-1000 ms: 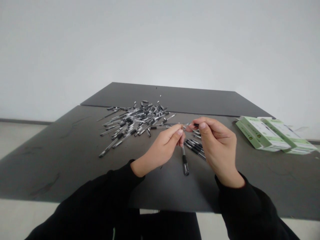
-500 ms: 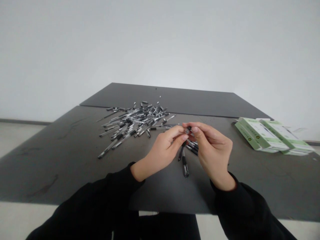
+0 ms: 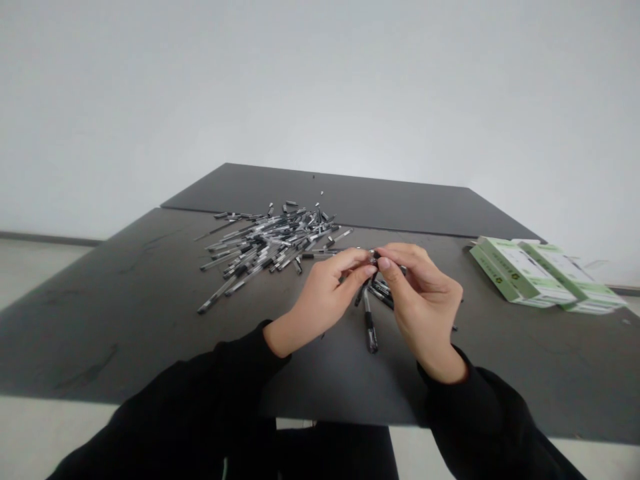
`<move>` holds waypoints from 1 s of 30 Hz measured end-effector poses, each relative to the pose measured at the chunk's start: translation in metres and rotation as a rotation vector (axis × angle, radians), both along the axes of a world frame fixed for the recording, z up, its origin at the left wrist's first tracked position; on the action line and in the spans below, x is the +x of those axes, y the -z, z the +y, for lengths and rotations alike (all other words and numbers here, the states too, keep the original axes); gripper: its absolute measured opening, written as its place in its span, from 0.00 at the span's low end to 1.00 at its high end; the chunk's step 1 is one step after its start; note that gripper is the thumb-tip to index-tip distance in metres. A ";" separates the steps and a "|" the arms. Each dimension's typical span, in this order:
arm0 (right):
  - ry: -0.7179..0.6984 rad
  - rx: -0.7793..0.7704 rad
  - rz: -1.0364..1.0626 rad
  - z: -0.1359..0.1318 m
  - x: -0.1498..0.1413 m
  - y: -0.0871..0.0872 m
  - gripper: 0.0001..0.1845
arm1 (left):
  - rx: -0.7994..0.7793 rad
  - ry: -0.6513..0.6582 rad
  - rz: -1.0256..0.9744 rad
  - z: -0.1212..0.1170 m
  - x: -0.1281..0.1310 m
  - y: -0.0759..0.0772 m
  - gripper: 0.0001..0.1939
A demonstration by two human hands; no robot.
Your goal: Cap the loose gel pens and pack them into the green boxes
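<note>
Looking out over a broad charcoal tabletop (image 3: 105, 333), made of two panels with a seam across it, and what a spread we have! At ten o'clock from the hands sits a loose heap of clear-barrelled, black-trimmed gel pens (image 3: 265, 248), crossing every which way. Out at three o'clock, by the table's right edge, two green-and-white cardboard boxes (image 3: 520, 270) lie side by side, touching.

Front and centre, both hands are up off the table, black sleeves (image 3: 200, 393) running back toward the camera. The left hand (image 3: 325, 300) comes in from seven o'clock, the right hand (image 3: 425, 307) from five, and they meet in a very narrow grip. The left thumb and forefinger (image 3: 363, 271) and the right thumb and forefinger (image 3: 384, 263) close in from either side on a small dark pen part (image 3: 373, 256). (Too small and too hidden to call it a cap or a tip from here!)

Right below that pinch, a small cluster of black-trimmed pens (image 3: 383, 295) lies on the table, and at six o'clock from the fingertips a single pen (image 3: 370, 327) points toward the camera, its upper end tucked beneath the hands.
</note>
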State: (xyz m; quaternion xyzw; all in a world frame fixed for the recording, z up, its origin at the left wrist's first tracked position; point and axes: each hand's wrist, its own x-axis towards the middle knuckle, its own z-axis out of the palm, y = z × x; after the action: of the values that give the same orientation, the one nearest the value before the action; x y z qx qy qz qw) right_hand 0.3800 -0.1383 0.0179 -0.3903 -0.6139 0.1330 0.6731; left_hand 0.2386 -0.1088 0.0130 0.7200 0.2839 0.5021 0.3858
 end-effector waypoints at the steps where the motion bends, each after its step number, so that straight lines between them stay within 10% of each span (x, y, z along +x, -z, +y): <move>1: 0.004 0.007 -0.028 0.001 0.002 -0.001 0.06 | 0.005 -0.010 0.003 0.001 -0.001 0.000 0.08; 16: -0.062 0.015 -0.158 0.003 0.019 -0.009 0.05 | 0.185 0.046 0.208 0.006 -0.007 -0.006 0.16; 30: 0.010 0.053 -0.287 -0.002 0.016 -0.010 0.08 | 0.011 0.044 0.141 0.009 -0.011 -0.011 0.13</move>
State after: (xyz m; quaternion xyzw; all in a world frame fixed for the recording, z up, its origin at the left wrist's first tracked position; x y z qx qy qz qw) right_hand 0.3964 -0.1400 0.0277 -0.3907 -0.7051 0.0561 0.5891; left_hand 0.2275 -0.0997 0.0236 0.7618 0.2918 0.4432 0.3716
